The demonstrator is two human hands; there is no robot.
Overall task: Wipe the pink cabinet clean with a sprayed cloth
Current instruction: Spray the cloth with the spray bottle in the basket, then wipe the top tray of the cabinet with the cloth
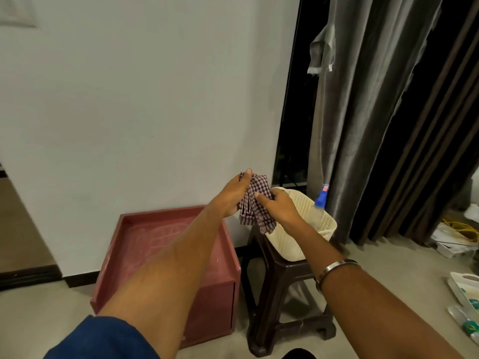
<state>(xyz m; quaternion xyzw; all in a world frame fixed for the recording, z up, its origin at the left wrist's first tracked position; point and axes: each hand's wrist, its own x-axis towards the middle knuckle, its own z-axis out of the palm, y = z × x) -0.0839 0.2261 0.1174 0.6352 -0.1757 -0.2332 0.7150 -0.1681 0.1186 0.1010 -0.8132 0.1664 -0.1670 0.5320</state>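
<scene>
Checked cloth (252,203) beyond cabinet (145,244) edge

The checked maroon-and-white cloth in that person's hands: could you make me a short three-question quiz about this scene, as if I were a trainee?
1. True or false: both hands hold the checked maroon-and-white cloth.
2. Multiple choice: the cream perforated plastic basket sits on A) the pink plastic cabinet, B) the dark brown plastic stool, C) the floor.
3. Fill in: the blue-capped spray bottle stands in the ____.

Key
1. True: the left hand and the right hand both grip it, in front of the basket.
2. B.
3. Basket.
</scene>
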